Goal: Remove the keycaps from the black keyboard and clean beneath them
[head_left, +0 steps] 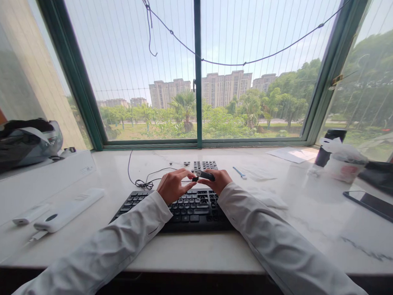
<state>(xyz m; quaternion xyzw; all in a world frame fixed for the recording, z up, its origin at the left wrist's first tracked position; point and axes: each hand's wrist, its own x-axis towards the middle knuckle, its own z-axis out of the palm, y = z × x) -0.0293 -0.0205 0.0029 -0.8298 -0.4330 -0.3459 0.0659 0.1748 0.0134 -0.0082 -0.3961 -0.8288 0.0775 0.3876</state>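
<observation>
Both my hands are raised over a black keyboard with its cable at the back left. Between the thumb and index finger of my left hand is a small black keycap. My right hand is closed around a short black tool with a greyish tip, its exact kind unclear. The tip is close to the keycap; whether they touch I cannot tell. Bare key sockets show at the keyboard's right end. Behind my hands, loose keycaps lie in rows on the white tabletop.
A blue-handled brush lies right of the keycaps, near clear plastic wrapping. A phone, a bagged cup and a dark bottle are at right. White devices, a white box and a dark helmet occupy the left.
</observation>
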